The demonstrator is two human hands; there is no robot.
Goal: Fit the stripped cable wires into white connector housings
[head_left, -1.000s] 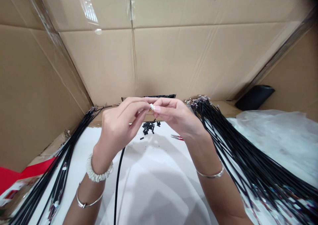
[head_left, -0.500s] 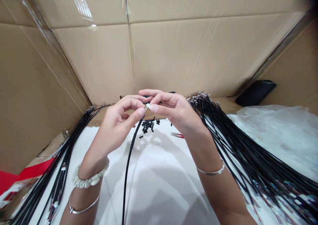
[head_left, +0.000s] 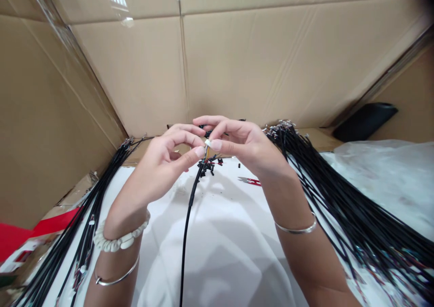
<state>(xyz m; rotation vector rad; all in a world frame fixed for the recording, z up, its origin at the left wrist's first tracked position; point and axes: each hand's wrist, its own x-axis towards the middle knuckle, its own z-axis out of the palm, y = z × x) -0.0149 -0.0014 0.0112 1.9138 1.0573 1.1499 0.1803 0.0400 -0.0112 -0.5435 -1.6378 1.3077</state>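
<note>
- Right hand (head_left: 246, 151): the right fingers (head_left: 217, 145) are pressed together, pinching a small white connector (head_left: 207, 142) at the tips.
- Left hand (head_left: 159, 167): the left fingers (head_left: 200, 151) curl toward the connector, with the thumb tip just beside it and next to thin coloured wires (head_left: 207, 153). Whether they grip the connector or the wires cannot be told from this view.
- Connector position: held in the air between both sets of fingers, above the surface (head_left: 224, 262).
- A black cable (head_left: 191, 198) leads from the wires, running down from the fingers toward the near edge of the view.
- Directly below the fingers: loose black pieces (head_left: 207, 166) lie scattered on the surface.
- Below and right of the fingers: red-handled snips (head_left: 249, 181).
- Right of the fingers: a large cable bundle (head_left: 325, 185). Left of the fingers: a smaller cable bundle (head_left: 91, 205).
- Beyond the fingers: a cardboard wall (head_left: 271, 63).
- Risk: a fingertip slip could drop the connector among the loose pieces, where it would be hard to pick out.
- Risk: the cable's hanging weight, or a snag, could strain the thin wires at the connector.
</note>
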